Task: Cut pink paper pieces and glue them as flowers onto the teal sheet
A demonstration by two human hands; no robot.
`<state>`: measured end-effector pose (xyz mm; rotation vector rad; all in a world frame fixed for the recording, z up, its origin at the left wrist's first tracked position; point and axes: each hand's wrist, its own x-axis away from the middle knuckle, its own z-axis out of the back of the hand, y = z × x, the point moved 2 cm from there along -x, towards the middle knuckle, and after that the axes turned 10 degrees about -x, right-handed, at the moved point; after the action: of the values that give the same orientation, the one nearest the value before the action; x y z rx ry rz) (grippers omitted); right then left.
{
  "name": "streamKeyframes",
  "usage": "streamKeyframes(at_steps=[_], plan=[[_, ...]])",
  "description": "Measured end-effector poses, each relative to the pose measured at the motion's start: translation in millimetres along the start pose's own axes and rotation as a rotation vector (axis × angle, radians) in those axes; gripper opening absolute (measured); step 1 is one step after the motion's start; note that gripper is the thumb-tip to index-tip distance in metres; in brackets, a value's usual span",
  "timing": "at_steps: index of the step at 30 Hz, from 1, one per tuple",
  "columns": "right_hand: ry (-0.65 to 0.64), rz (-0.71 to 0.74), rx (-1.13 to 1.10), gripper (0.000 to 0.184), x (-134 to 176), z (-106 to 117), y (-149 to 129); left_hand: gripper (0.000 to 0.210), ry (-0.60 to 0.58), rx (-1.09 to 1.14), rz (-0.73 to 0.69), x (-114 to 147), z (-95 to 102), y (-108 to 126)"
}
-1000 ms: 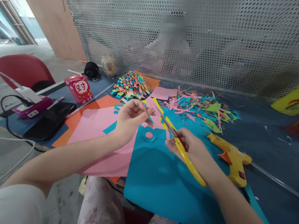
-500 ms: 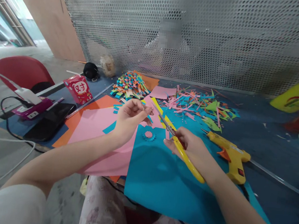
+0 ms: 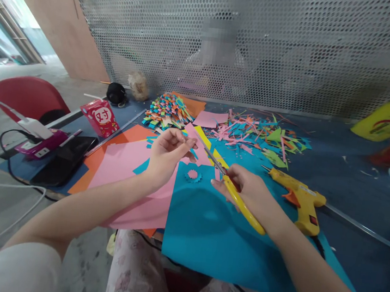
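Observation:
My right hand (image 3: 246, 188) grips a pair of yellow-handled scissors (image 3: 244, 206), whose blades point up and left toward my left fingertips. My left hand (image 3: 169, 155) is raised above the pink paper with thumb and fingers pinched together at the blade tips; whatever small thing they hold is too small to make out. Below the hands, a blue scalloped paper piece with a pink round centre (image 3: 193, 175) lies on a large blue sheet (image 3: 212, 245). Pink sheets (image 3: 116, 165) spread beneath my left forearm.
A yellow glue gun (image 3: 297, 198) lies right of my right hand. Behind are paper scraps (image 3: 252, 133) and a heap of small colourful paper pieces (image 3: 167, 110). At left stand a red drink carton (image 3: 100, 116), a black phone (image 3: 64, 160) and a purple power strip (image 3: 41, 146).
The view has shifted very slightly. Both hands and the scissors keep nearly the same pose, with the blades still at my left fingertips.

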<state>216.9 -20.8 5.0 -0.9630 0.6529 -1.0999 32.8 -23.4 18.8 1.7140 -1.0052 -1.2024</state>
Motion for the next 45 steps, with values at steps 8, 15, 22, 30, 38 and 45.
streamKeyframes(at_steps=[8,15,22,30,38,45], plan=[[-0.004,0.004,-0.016,0.044,0.1,-1.6,2.0,0.039,-0.02,0.038,-0.01,-0.4,-0.6,0.0],[0.011,-0.009,0.038,0.046,0.5,-2.5,0.9,0.039,-0.034,0.03,-0.002,-1.7,0.3,-1.3],[0.01,-0.009,0.048,0.048,1.5,-2.3,1.2,0.034,-0.063,0.045,0.027,-2.8,1.5,-3.3],[0.008,0.005,0.033,0.049,0.7,-3.2,-0.1,0.03,-0.126,0.05,0.065,-6.1,2.6,-8.5],[0.011,0.009,0.06,0.048,2.1,-3.5,0.1,0.029,-0.17,-0.05,-0.035,-7.3,2.8,-8.1],[-0.007,0.009,0.047,0.048,1.3,-2.9,0.4,0.027,-0.168,-0.065,-0.077,-6.7,4.7,-10.1]])
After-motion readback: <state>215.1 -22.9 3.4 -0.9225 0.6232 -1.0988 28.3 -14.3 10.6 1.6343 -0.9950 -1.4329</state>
